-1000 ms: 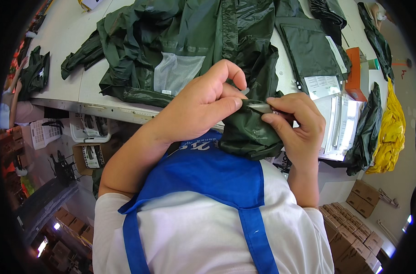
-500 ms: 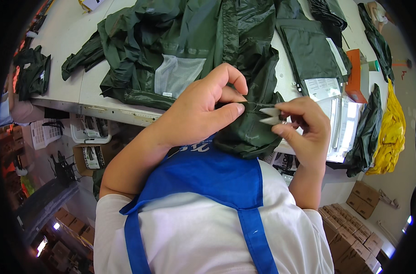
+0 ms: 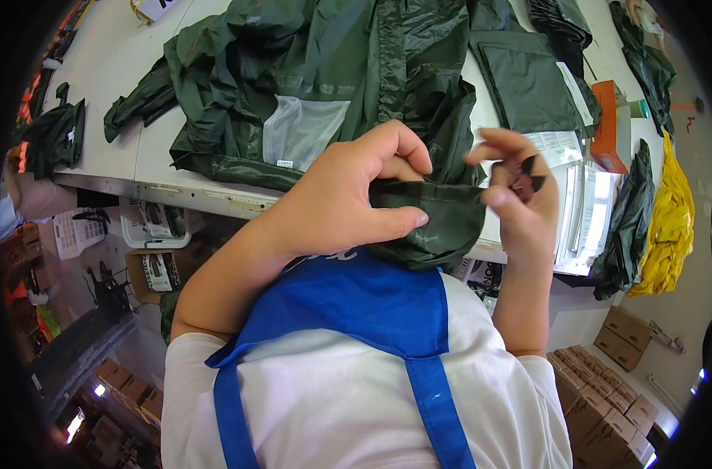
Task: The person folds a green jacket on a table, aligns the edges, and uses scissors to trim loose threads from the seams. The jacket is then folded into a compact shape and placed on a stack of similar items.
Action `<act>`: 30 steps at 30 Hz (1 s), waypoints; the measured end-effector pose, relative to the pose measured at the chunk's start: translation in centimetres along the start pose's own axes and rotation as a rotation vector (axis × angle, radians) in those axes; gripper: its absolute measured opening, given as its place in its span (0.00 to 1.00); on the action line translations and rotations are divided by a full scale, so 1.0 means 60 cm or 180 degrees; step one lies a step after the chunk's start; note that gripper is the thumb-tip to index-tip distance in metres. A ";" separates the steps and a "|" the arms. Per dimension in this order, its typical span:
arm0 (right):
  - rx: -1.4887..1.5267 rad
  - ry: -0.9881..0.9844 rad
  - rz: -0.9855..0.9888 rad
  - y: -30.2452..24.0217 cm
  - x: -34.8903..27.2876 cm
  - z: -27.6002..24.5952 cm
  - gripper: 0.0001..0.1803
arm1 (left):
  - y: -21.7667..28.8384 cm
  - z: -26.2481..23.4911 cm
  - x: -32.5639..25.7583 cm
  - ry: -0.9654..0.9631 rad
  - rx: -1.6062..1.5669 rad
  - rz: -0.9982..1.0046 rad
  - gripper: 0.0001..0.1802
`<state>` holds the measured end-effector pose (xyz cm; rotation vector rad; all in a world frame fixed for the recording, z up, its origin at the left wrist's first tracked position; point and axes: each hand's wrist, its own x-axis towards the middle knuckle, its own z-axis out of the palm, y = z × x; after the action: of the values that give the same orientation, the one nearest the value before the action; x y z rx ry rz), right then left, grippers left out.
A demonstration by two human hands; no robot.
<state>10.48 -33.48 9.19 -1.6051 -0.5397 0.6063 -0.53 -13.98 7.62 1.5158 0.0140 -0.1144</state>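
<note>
A dark green waterproof jacket is spread on the table, its mesh panel facing up. Over the table's front edge, against my apron, hangs a gathered part of the green fabric. My left hand is closed on this fabric's upper edge, thumb in front and fingers behind. At the other end of that edge is my right hand, thumb and forefinger apart and slightly blurred. Small thread snips sit tucked in its palm, with only dark parts showing and the blades hidden.
Folded green garments with paper labels lie to the right, beside an orange box. Yellow fabric hangs at far right. Cartons are stacked on the floor at lower right. Another person's arm shows at far left.
The snips' silver blades, pointing at the fabric before, have turned back into my right palm. My right thumb and forefinger have opened. At far left, the green garment has shifted.
</note>
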 end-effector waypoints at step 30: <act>0.0610 0.0505 -0.0495 0.002 0.036 0.023 0.12 | 0.003 0.015 0.042 -0.0110 0.0607 0.0765 0.18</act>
<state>11.16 -31.03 8.79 -1.4018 -0.4688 0.3978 1.92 -15.02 7.66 1.6933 -0.2116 0.0523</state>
